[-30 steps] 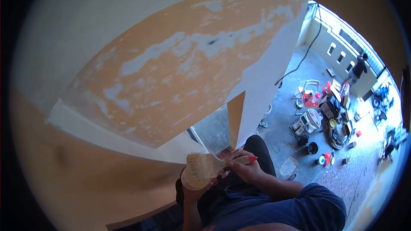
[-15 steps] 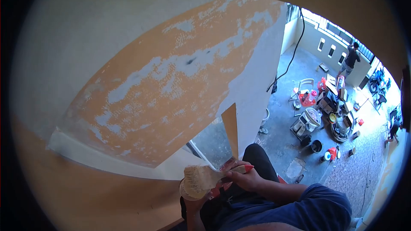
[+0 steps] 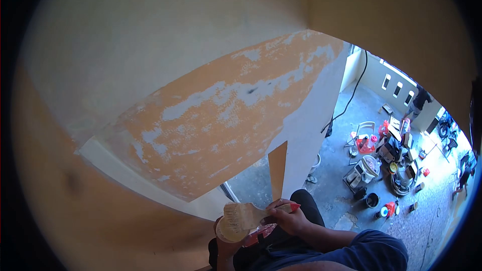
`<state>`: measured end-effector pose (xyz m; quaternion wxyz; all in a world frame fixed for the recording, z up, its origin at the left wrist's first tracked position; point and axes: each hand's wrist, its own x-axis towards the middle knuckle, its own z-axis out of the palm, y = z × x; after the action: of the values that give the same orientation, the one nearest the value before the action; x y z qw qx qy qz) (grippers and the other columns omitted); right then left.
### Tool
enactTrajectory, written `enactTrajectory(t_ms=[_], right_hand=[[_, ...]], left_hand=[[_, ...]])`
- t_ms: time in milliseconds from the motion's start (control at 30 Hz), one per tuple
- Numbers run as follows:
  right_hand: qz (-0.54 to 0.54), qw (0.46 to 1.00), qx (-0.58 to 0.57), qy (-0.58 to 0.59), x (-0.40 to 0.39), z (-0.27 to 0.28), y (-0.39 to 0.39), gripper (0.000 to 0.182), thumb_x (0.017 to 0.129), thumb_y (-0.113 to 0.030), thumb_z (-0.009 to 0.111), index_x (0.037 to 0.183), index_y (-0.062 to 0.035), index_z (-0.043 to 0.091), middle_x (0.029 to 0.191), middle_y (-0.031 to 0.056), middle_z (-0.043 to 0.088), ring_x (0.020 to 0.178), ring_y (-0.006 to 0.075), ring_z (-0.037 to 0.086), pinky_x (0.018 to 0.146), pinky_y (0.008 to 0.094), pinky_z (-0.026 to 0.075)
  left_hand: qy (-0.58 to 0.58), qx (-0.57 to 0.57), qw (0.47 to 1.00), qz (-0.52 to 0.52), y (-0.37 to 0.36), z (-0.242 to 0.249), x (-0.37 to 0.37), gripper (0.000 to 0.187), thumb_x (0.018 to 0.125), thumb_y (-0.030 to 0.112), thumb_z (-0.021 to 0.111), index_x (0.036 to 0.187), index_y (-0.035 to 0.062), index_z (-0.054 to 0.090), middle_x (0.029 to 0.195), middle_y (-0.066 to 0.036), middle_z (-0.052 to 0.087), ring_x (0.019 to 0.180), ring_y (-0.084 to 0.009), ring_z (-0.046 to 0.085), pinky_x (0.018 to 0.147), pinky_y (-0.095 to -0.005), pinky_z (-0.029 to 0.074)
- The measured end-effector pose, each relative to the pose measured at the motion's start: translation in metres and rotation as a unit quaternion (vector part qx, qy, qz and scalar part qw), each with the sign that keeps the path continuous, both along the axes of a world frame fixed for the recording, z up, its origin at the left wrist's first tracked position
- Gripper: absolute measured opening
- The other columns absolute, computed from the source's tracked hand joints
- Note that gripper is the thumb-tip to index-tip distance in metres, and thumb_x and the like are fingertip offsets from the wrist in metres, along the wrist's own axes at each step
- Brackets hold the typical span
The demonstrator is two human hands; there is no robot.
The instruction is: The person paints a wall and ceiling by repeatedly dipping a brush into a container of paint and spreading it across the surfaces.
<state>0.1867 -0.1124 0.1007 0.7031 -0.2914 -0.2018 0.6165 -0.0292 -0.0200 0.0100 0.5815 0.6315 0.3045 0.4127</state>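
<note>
A wide paintbrush (image 3: pixel 246 216) with a red-tipped wooden handle is gripped in my right hand (image 3: pixel 290 219), fingers wrapped round the handle. Its pale, paint-coated bristles point left, overlapping the rim of a small round paint container (image 3: pixel 232 232). Cream paint shows inside the container. My left hand (image 3: pixel 224 246) holds this container from the side and below, its fingers partly hidden. Beyond both hands rises a wall panel (image 3: pixel 226 115) with an orange coat and rough whitish patches.
A triangular opening (image 3: pixel 248 183) in the wall shows the floor far below. Down there are a folding chair (image 3: pixel 365 129), a black bucket (image 3: pixel 372 200) and piled boxes and tools. A person (image 3: pixel 420 101) stands by the far wall; another person (image 3: pixel 466 170) is at the right edge. A black cable (image 3: pixel 355 90) hangs down.
The view has tilted upward, so the wall and the floor below sit lower and further right. Both hands keep their hold, and the brush has shifted slightly over the container, showing more paint.
</note>
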Motion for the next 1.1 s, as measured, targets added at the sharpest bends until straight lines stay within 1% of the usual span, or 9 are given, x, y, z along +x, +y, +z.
enactTrajectory(t_ms=[167, 267, 333, 467, 533, 633, 933, 1067, 1100], right_hand=[[-0.014, 1.0, -0.012, 0.016, -0.005, -0.005, 0.006, 0.015, 0.089, -0.008, 0.055, 0.098, 0.0042, 0.054, 0.096, 0.0158, 0.059, 0.084, 0.0296, 0.065, 0.077, 0.0369, 0.055], [-0.008, 0.999, -0.009, 0.039, -0.005, 0.002, 0.008, 0.013, 0.089, -0.007, 0.055, 0.097, 0.0037, 0.053, 0.094, 0.017, 0.058, 0.083, 0.03, 0.064, 0.076, 0.0385, 0.055], [-0.013, 0.999, -0.01, 0.037, -0.006, 0.009, 0.01, 0.012, 0.088, -0.006, 0.055, 0.096, 0.003, 0.052, 0.093, 0.0174, 0.058, 0.083, 0.0306, 0.064, 0.077, 0.041, 0.055], [-0.011, 0.998, -0.007, 0.061, -0.009, 0.019, 0.013, 0.012, 0.087, -0.005, 0.055, 0.096, 0.0029, 0.052, 0.093, 0.0173, 0.058, 0.083, 0.0308, 0.064, 0.077, 0.0428, 0.055], [-0.029, 0.999, -0.003, 0.014, -0.012, 0.023, 0.015, 0.012, 0.087, -0.005, 0.056, 0.096, 0.0027, 0.052, 0.093, 0.0171, 0.058, 0.083, 0.0309, 0.064, 0.077, 0.0443, 0.054], [-0.014, 0.997, 0.015, 0.073, -0.012, 0.031, 0.014, 0.011, 0.087, -0.004, 0.055, 0.096, 0.0027, 0.052, 0.092, 0.0171, 0.058, 0.083, 0.0308, 0.064, 0.078, 0.0442, 0.054], [-0.019, 1.0, -0.011, -0.013, -0.012, 0.038, 0.013, 0.012, 0.088, -0.006, 0.055, 0.095, 0.0036, 0.052, 0.092, 0.0173, 0.058, 0.084, 0.0311, 0.063, 0.079, 0.0417, 0.054], [-0.03, 0.999, 0.013, 0.036, -0.011, 0.035, 0.012, 0.012, 0.088, -0.005, 0.055, 0.095, 0.004, 0.053, 0.091, 0.0173, 0.058, 0.084, 0.0312, 0.063, 0.078, 0.0407, 0.054], [-0.024, 0.999, 0.006, 0.03, -0.011, 0.035, 0.012, 0.012, 0.088, -0.005, 0.055, 0.095, 0.0039, 0.053, 0.092, 0.0172, 0.058, 0.085, 0.0312, 0.063, 0.078, 0.0406, 0.054]], left_hand=[[0.048, 0.028, 0.998, -0.003, 0.002, 0.003, -0.002, 0.096, 0.051, 0.017, 0.089, 0.123, 0.0011, 0.028, 0.115, -0.014, 0.049, 0.104, -0.0222, 0.053, 0.089, -0.0385, 0.046], [0.042, 0.093, 0.992, 0.074, -0.004, 0.02, 0.002, 0.095, 0.051, 0.016, 0.089, 0.122, 0.0005, 0.028, 0.116, -0.015, 0.048, 0.105, -0.0224, 0.053, 0.089, -0.0389, 0.046], [-0.008, 0.042, 0.998, 0.046, -0.006, 0.045, 0.001, 0.095, 0.052, 0.016, 0.089, 0.123, 0.0006, 0.027, 0.117, -0.015, 0.047, 0.107, -0.0228, 0.052, 0.09, -0.0396, 0.046], [0.034, 0.032, 0.999, -0.006, 0.007, 0.028, -0.007, 0.097, 0.052, 0.015, 0.089, 0.124, 0.001, 0.026, 0.117, -0.015, 0.047, 0.108, -0.0233, 0.052, 0.091, -0.0397, 0.046], [-0.003, 0.048, 0.998, 0.038, 0.003, 0.035, -0.003, 0.08, 0.055, 0.013, 0.087, 0.121, 0.0013, 0.043, 0.108, -0.008, 0.059, 0.098, -0.019, 0.058, 0.086, -0.0344, 0.048], [-0.026, 0.016, 0.999, 0.038, 0.003, 0.035, -0.006, 0.081, 0.054, 0.013, 0.087, 0.121, 0.0016, 0.043, 0.109, -0.009, 0.058, 0.099, -0.0195, 0.058, 0.087, -0.0351, 0.048], [-0.007, 0.074, 0.995, 0.068, -0.005, 0.047, -0.009, 0.082, 0.054, 0.011, 0.087, 0.121, 0.0026, 0.042, 0.111, -0.009, 0.057, 0.102, -0.0191, 0.057, 0.088, -0.0368, 0.047], [0.003, 0.058, 0.996, 0.061, -0.005, 0.041, -0.011, 0.082, 0.054, 0.009, 0.086, 0.122, 0.0024, 0.042, 0.112, -0.009, 0.056, 0.102, -0.0197, 0.056, 0.088, -0.0367, 0.047], [0.004, 0.031, 0.998, 0.045, -0.004, 0.036, -0.013, 0.09, 0.052, 0.012, 0.088, 0.124, 0.0029, 0.034, 0.115, -0.011, 0.05, 0.105, -0.0214, 0.053, 0.09, -0.0372, 0.046]])
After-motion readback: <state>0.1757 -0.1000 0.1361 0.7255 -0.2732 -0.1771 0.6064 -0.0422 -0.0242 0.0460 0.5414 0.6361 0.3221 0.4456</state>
